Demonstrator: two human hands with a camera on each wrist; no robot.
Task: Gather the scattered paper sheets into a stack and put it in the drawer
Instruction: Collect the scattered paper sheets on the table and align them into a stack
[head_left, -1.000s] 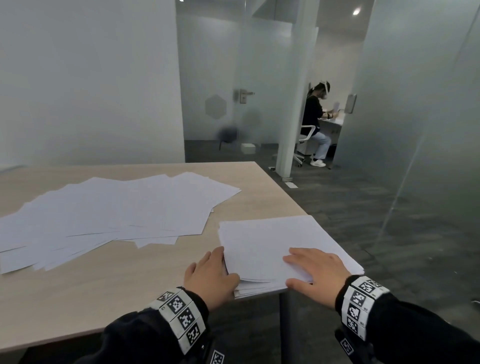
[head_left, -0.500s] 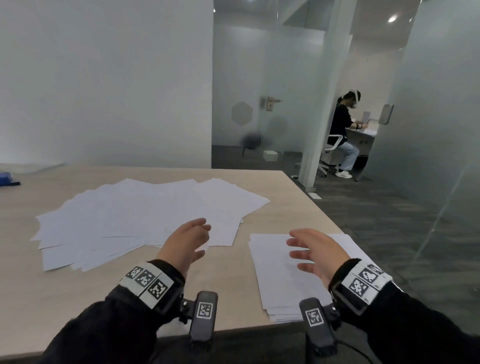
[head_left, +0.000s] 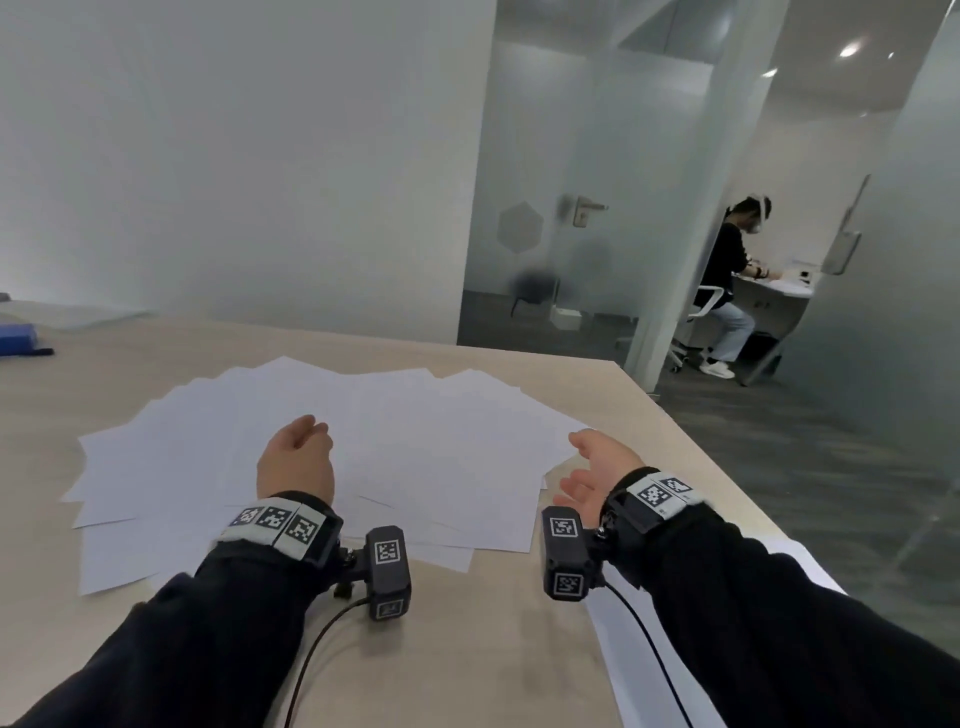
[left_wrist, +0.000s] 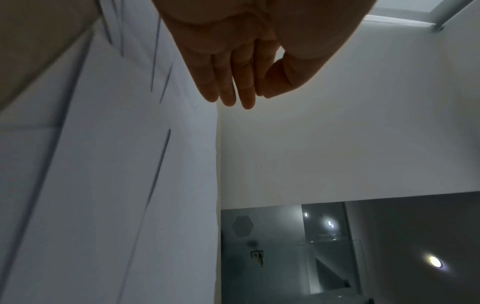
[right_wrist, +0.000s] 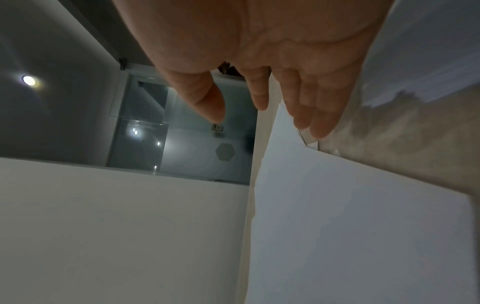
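Several white paper sheets (head_left: 415, 441) lie fanned out and overlapping on the light wooden table (head_left: 467, 649). My left hand (head_left: 298, 447) hovers over the middle of the spread with its fingers straight and together, holding nothing. My right hand (head_left: 592, 467) is at the spread's right edge, palm turned inward and fingers relaxed, also empty. A squared stack of sheets (head_left: 618, 654) lies at the table's near right corner, partly hidden under my right forearm. The left wrist view shows the left hand (left_wrist: 233, 86) beside the sheets (left_wrist: 116, 164). The right wrist view shows the right hand (right_wrist: 272, 102) above the sheets (right_wrist: 363, 226). No drawer is in view.
A blue object (head_left: 15, 338) lies at the table's far left. The table's right edge (head_left: 691, 441) drops to a dark floor. Beyond glass partitions a person (head_left: 727, 291) sits at a desk in another room.
Both hands have left the squared stack and moved forward and left to the scattered sheets. The stack stays at the near right corner.
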